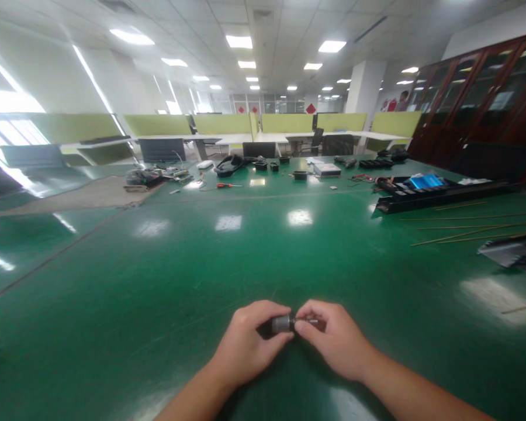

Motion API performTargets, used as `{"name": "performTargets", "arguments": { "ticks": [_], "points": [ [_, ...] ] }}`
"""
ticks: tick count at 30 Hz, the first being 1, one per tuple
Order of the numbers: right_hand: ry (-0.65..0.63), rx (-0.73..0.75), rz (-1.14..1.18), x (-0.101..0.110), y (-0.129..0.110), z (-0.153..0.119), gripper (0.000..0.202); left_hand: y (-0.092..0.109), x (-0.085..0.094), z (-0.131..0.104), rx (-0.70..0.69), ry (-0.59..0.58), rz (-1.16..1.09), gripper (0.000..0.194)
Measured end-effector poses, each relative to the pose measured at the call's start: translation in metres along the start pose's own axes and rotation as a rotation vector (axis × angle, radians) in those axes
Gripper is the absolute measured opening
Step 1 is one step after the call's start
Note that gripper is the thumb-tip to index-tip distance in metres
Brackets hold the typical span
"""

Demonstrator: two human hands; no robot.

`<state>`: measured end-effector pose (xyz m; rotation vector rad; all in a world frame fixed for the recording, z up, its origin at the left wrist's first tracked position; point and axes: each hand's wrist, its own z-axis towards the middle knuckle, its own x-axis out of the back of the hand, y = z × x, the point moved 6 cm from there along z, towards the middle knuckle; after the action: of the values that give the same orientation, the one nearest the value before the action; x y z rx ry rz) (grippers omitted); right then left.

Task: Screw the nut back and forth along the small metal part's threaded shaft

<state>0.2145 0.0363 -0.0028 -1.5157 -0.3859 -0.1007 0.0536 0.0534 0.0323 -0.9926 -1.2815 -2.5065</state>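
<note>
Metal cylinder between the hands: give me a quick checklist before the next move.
1. Left hand gripping metal cylinder: ok, thumb and fingers on opposite sides.
2. Right hand at thin shaft: ok, fingertips around it.
3. Joint between cylinder and shaft: cannot tell, too small.
4. Markings on cylinder: cannot tell, too small.
5. Screwdriver away from hands: ok, farther across green table.

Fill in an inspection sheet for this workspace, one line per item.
Surface: green tabletop, glossy.
Job's things: grey cylinder and thin metal shaft, in line; whether joined cannot be told.
Clutter: red-orange-handled screwdriver, bright blue piece, long thin rods at right.
Hands: left hand grips the cylinder; right hand has its fingers around the shaft.
Cables: thin red wires, far side, right of centre.
Surroundings: yellow-green partitions, dark wooden cabinets.
</note>
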Motion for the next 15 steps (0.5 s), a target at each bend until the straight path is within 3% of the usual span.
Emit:
{"name": "performTargets", "arguments": {
  "ticks": [15],
  "points": [
    [-0.002,0.003,0.001,0.0005,-0.0015,0.0002,0.011,-0.0006,0.0012,-0.0004,0.001,0.010,0.003,0.023]
  ]
}}
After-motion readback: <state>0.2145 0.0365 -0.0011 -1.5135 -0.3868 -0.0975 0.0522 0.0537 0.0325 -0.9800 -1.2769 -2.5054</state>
